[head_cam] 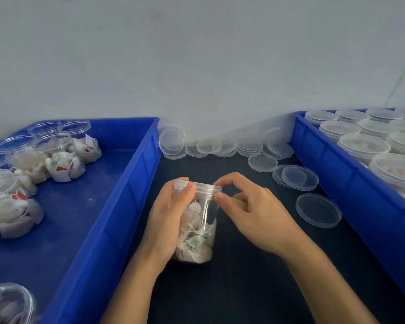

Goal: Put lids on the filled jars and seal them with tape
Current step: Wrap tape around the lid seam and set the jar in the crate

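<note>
Left hand (167,218): gripping the jar (197,228) — steadying it on the desk (243,277).
Right hand (250,206): pinching tape (205,213) at the lid (200,186) — sealing.

Packing wkshop: blue crates (136,174), loose lids (262,162).

Open lane on dark surface (243,277) is bounded by left blue bin (117,206) and right blue bin (337,183). Far end is blocked by loose lids (220,147) against the wall. More lids (318,210) are scattered along right side; near-centre strip is left passable.
</note>
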